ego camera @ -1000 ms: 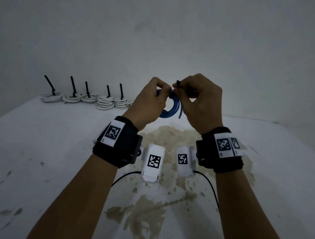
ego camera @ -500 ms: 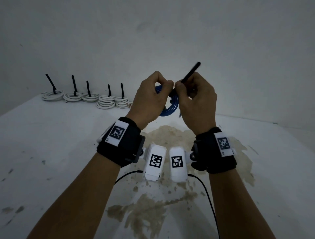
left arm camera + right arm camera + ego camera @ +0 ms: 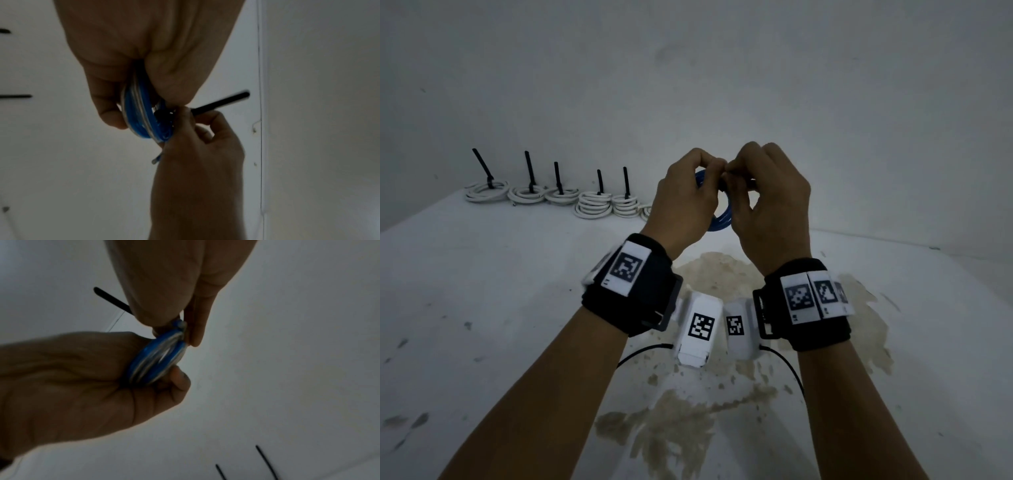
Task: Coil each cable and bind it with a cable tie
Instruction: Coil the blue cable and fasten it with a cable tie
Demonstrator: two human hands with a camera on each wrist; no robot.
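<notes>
A small coil of blue cable (image 3: 722, 219) hangs in the air between both hands, above the table. My left hand (image 3: 709, 171) grips the blue coil (image 3: 141, 116) between thumb and curled fingers. My right hand (image 3: 736, 178) pinches a black cable tie (image 3: 222, 102) that wraps the coil's top. The tie's tail (image 3: 111, 298) sticks out past the right hand's knuckles, away from me. In the head view the right hand hides most of the tie. A loose cable end (image 3: 156, 160) dangles below the coil.
Several white cable coils (image 3: 592, 205) bound with upright black ties (image 3: 529, 169) stand in a row at the back left of the white table (image 3: 482, 308), against the wall. A brown stain (image 3: 722, 274) covers the table under my hands.
Half a second ago the tie's tail stood up and to the right above my right hand. The right hand has turned, so the tail now points away, hidden in the head view.
</notes>
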